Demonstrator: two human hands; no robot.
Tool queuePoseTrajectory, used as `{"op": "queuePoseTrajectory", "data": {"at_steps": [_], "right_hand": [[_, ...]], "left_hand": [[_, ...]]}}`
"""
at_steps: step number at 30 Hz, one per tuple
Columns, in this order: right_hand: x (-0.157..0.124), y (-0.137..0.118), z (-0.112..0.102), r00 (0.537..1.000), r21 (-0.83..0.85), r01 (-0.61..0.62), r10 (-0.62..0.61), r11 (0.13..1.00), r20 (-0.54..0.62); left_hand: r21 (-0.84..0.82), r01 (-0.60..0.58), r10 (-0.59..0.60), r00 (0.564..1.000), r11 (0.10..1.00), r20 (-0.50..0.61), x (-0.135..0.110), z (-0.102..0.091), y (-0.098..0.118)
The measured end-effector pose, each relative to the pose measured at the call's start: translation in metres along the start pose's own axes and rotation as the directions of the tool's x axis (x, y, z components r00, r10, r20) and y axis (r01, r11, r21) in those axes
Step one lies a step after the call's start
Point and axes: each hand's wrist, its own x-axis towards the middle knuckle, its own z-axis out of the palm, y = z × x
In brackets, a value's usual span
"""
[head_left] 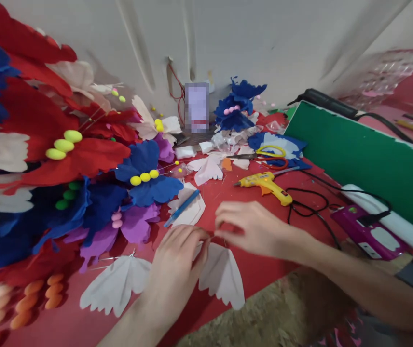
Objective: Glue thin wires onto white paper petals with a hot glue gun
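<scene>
My left hand [178, 262] and my right hand [252, 226] meet over the red work surface [264, 270], fingertips pinched together on a thin wire or stem too fine to name. Under and between them lies a white paper petal [223, 277]. A second white petal [114, 286] lies to the left of my left hand. A blue pen [182, 208] rests on more white petals just beyond the hands.
Many red, blue, purple and white paper flowers [65, 159] fill the left. A yellow glue gun [266, 184], scissors [264, 155], black cables [308, 207], a purple device [367, 231] and a green board [365, 154] lie to the right. Orange beads [21, 301] sit at bottom left.
</scene>
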Motion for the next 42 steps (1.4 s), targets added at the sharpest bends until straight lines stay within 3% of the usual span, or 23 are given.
{"op": "queuePoseTrajectory", "data": {"at_steps": [1,2,3,7,9,11,15,19,26,30,33,37,42], "right_hand": [[0.007,0.015,-0.01,0.992,-0.061,-0.127,0.126,0.99,-0.019],[0.015,0.033,-0.02,0.948,-0.153,-0.315,0.304,0.937,-0.091],[0.022,0.055,-0.03,0.903,-0.198,-0.425,0.398,0.883,-0.161],[0.037,0.143,-0.05,0.768,-0.293,-0.64,0.586,0.711,-0.257],[0.036,0.174,-0.048,0.751,-0.335,-0.659,0.615,0.673,-0.242],[0.033,0.192,-0.044,0.763,-0.379,-0.642,0.607,0.667,-0.224],[0.027,0.203,-0.042,0.818,-0.431,-0.566,0.541,0.703,-0.195],[0.022,0.201,-0.045,0.85,-0.395,-0.527,0.467,0.752,-0.245],[0.015,0.182,-0.057,0.826,-0.154,-0.484,0.392,0.861,-0.404],[0.014,0.164,-0.06,0.773,0.058,-0.424,0.395,0.904,-0.496],[0.015,0.139,-0.051,0.735,0.259,-0.373,0.454,0.891,-0.503],[0.018,0.088,-0.028,0.803,0.474,-0.266,0.465,0.84,-0.373],[0.01,0.034,-0.009,0.942,0.616,-0.159,0.305,0.771,-0.138]], "left_hand": [[-0.071,0.087,-0.084,0.995,0.994,0.044,0.001,0.002,-0.002],[-0.136,0.176,-0.163,0.981,0.975,0.107,0.002,0.005,-0.002],[-0.186,0.257,-0.226,0.958,0.948,0.175,0.002,0.007,-0.003],[-0.23,0.371,-0.293,0.904,0.9,0.311,0.003,0.018,-0.001],[-0.233,0.402,-0.311,0.885,0.885,0.346,0.003,0.021,-0.002],[-0.242,0.429,-0.326,0.87,0.87,0.37,0.003,0.023,-0.003],[-0.283,0.469,-0.345,0.853,0.837,0.392,0.005,0.023,-0.005],[-0.347,0.493,-0.351,0.848,0.798,0.397,0.006,0.02,-0.005],[-0.476,0.535,-0.387,0.841,0.698,0.377,0.013,0.004,-0.001],[-0.579,0.547,-0.417,0.837,0.605,0.355,0.016,-0.007,-0.002],[-0.675,0.53,-0.452,0.835,0.513,0.313,0.02,-0.016,-0.004],[-0.807,0.451,-0.509,0.831,0.381,0.224,0.03,-0.025,-0.005],[-0.901,0.336,-0.541,0.828,0.273,0.144,0.051,-0.032,0.0]]}}
